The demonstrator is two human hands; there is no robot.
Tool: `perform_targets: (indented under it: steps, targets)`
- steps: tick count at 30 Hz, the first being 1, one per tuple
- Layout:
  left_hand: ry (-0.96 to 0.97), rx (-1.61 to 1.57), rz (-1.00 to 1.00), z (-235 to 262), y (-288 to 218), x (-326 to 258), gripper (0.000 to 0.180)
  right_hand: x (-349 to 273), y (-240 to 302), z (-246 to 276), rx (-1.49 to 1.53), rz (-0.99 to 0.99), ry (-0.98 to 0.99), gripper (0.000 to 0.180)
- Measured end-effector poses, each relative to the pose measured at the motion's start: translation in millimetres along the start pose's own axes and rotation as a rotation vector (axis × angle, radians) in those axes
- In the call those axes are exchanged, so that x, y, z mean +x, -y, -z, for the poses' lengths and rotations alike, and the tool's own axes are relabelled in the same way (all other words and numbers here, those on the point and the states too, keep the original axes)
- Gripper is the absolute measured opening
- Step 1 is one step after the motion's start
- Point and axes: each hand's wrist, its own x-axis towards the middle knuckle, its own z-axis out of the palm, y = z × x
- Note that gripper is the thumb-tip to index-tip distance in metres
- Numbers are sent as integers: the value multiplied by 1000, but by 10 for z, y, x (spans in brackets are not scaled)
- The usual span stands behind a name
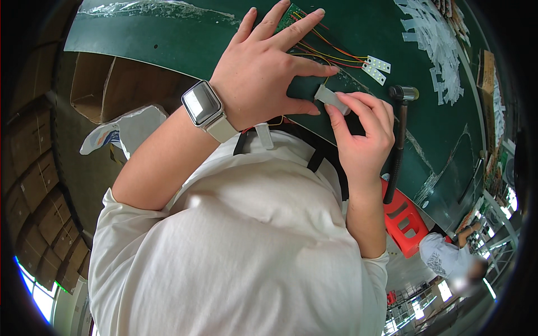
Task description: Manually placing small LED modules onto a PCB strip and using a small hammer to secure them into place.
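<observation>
My left hand [263, 73], with a watch [203, 106] on its wrist, lies palm down over the green tabletop [185, 42] with its fingers spread. A green circuit board [288, 18] sits partly under its fingertips. Red, yellow and black wires run from there to two small white LED boards [376, 68]. Between thumb and fingers, my right hand [367, 126] pinches a small pale grey rectangular block [333, 99]. A thin wire reaches the block's upper end, close to my left thumb and forefinger. Another pale block [264, 136] with thin wires hangs at the table's near edge.
Right of my right hand lies a hammer [399, 131], its handle toward me. Clear plastic strips [434, 50] are heaped at the far right. A red plastic stool [404, 221] is below the table edge. Cardboard boxes [42, 185] stack up at left; another person [451, 255] sits at lower right.
</observation>
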Motion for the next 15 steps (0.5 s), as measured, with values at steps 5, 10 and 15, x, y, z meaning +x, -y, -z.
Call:
perform_targets:
  steps: [5,10,15]
  targets:
    - [-8,0,-5,-8,1,13,55,-6,-12,18,-4,4,-5,30]
    - [-6,1,-4,-2,-5,7,55,-48,5,166,26,-7,-62,41]
    - [4,5,3,3,2,-10,56,-311,-144,767,-312,-204,-158,44]
